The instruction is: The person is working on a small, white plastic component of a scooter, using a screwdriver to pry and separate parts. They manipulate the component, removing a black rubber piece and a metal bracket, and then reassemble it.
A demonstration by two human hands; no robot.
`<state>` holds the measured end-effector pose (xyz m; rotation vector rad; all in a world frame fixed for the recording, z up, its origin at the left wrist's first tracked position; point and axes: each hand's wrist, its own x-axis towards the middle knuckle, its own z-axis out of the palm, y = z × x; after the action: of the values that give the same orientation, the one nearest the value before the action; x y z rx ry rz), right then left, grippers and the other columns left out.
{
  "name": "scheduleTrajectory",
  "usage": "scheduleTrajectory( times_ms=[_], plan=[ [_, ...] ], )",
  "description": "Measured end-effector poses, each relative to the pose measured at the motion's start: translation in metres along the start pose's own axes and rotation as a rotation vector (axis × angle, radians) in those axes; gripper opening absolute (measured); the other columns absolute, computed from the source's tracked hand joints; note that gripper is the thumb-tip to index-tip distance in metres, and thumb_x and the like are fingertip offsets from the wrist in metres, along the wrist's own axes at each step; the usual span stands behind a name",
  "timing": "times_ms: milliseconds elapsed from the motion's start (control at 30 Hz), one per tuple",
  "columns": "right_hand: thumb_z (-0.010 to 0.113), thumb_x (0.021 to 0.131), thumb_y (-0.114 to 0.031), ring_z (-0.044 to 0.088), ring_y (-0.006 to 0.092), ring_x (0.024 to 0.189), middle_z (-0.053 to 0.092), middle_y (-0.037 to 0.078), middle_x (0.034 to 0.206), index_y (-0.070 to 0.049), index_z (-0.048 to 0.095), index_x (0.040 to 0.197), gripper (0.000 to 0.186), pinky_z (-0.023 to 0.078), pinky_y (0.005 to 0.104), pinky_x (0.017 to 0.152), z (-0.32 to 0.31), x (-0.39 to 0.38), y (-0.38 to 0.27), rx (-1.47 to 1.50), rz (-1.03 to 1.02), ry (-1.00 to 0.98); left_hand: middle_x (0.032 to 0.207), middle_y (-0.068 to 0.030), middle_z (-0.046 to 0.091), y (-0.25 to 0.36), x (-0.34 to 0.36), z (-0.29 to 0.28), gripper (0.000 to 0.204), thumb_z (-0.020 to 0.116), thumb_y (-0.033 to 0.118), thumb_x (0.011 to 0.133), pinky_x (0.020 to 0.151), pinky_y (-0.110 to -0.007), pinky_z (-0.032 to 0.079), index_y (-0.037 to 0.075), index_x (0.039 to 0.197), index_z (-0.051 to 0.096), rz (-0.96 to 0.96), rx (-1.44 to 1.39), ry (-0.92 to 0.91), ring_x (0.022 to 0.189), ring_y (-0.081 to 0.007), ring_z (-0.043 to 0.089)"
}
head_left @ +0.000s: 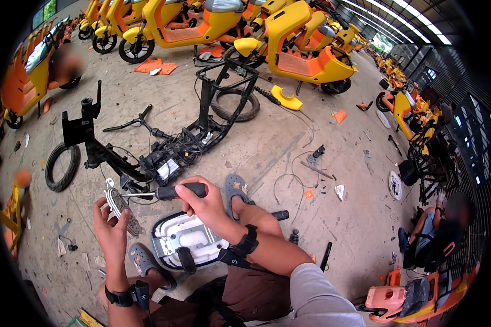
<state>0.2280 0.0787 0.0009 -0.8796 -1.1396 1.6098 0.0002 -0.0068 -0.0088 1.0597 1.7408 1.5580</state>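
Observation:
My left hand (106, 229) grips an oval, dirt-crusted part with a pale metal rim and tab (118, 208), held on edge at lower left. A screwdriver (166, 193) with a black handle is in my right hand (199, 201), its shaft reaching horizontally to that part; whether the tip touches it I cannot tell. Below my hands, between my feet, an upturned seat (183, 233) with a white underside, metal plate and black rim lies on the floor.
A black scooter frame (210, 136), loose tyres (61, 169), cables and scattered fragments lie on the floor (273, 147) ahead. Yellow-orange scooters (308, 68) stand behind and at both sides. Another person (428, 229) sits at the right beside a tipped scooter body (403, 300).

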Motion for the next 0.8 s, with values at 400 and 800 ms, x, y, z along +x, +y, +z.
scheduleTrajectory(
  times_ms=[400, 800],
  plan=[
    [0.073, 0.09, -0.025, 0.057, 0.0053, 0.058, 0.062, 0.0, 0.073, -0.001, 0.061, 0.101, 0.029, 0.044, 0.0207, 0.049, -0.003, -0.001, -0.001, -0.072, -0.035, -0.066, 0.1, -0.0049, 0.065, -0.023, 0.007, -0.005, 0.04, 0.069, 0.004, 0.089, 0.068, -0.022, 0.048, 0.004, 0.123, 0.049, -0.013, -0.137, 0.064, 0.084, -0.0095, 0.061],
    [0.076, 0.087, -0.028, 0.055, 0.0026, 0.071, 0.064, -0.001, 0.077, -0.002, 0.065, 0.1, 0.031, 0.045, 0.0211, 0.061, -0.004, -0.004, 0.004, -0.287, -0.225, -0.057, 0.094, -0.0049, 0.065, -0.009, 0.005, -0.009, 0.035, 0.064, 0.002, 0.091, 0.063, -0.023, 0.047, 0.001, 0.122, 0.049, -0.142, 0.023, -0.007, 0.078, -0.008, 0.058]
  ],
)
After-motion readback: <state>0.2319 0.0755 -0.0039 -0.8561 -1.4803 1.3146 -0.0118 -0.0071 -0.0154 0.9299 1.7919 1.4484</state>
